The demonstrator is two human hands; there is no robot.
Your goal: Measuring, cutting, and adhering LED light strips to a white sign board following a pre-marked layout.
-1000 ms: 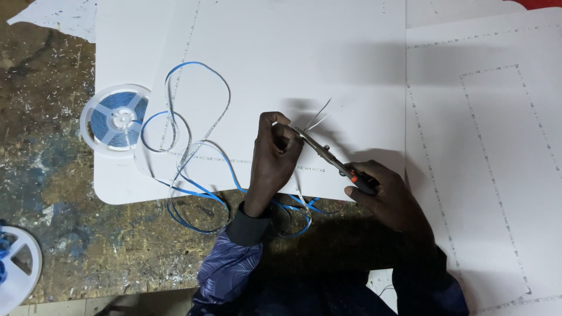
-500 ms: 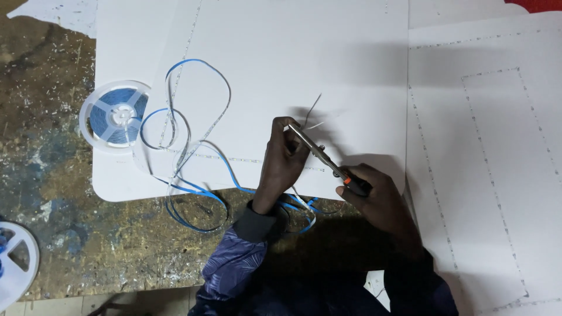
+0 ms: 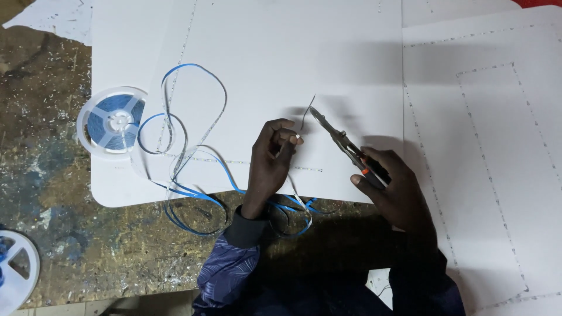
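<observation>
My left hand [image 3: 270,164] pinches the end of a thin blue-and-white strip [image 3: 199,146] that loops over a white board [image 3: 263,52]. The strip's free tip sticks up past my fingers. My right hand [image 3: 392,187] grips a pair of pliers-like cutters [image 3: 342,140] with dark handles and an orange mark. Their tip sits just right of the strip's raised end, close to it but apart. The strip runs back to a white reel [image 3: 112,123] with a blue core at the board's left edge.
A second white board [image 3: 486,146] with dotted strip lines lies to the right. Paint-spattered wooden table [image 3: 52,222] shows at the left and front. Part of another white reel [image 3: 14,275] sits at the lower left.
The cutters have pulled slightly right, away from the strip end, which stands free above my left fingers. My view has shifted a little; the strip loops lie much as before.
</observation>
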